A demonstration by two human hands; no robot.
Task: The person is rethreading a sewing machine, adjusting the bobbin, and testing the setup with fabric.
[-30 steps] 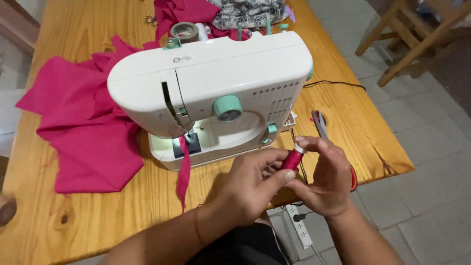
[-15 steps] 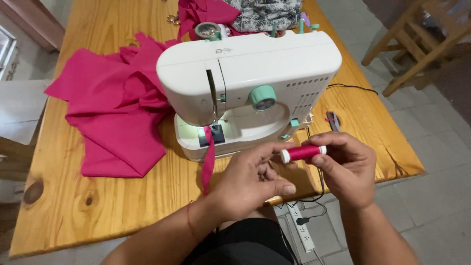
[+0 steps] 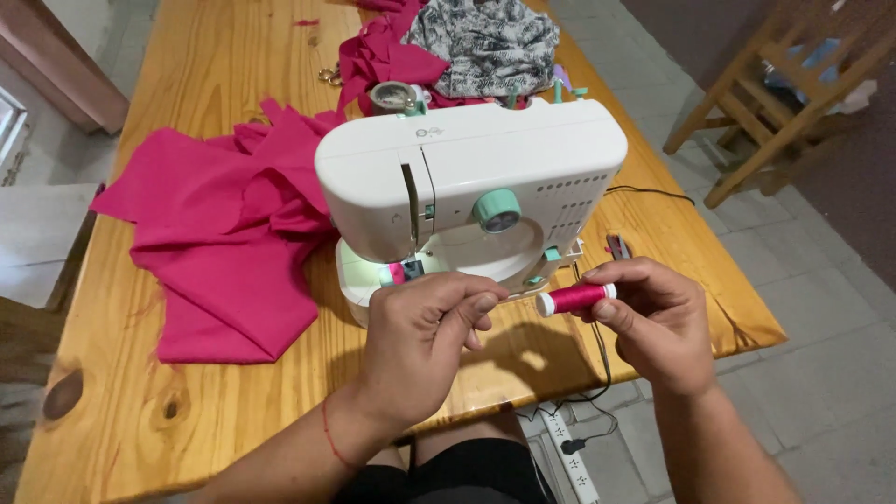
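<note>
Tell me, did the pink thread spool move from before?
Yes. The pink thread spool in the right hand now lies level, lower beside the sewing machine base; earlier it tilted nearer the small scissors.

A home sewing corner: a small white sewing machine [image 3: 471,191] stands on a wooden worktop [image 3: 187,75] strewn with pink fabric [image 3: 224,243], on a tiled floor [image 3: 821,355], with a wooden chair [image 3: 775,84] far right and a power strip [image 3: 569,448] underneath.
</note>
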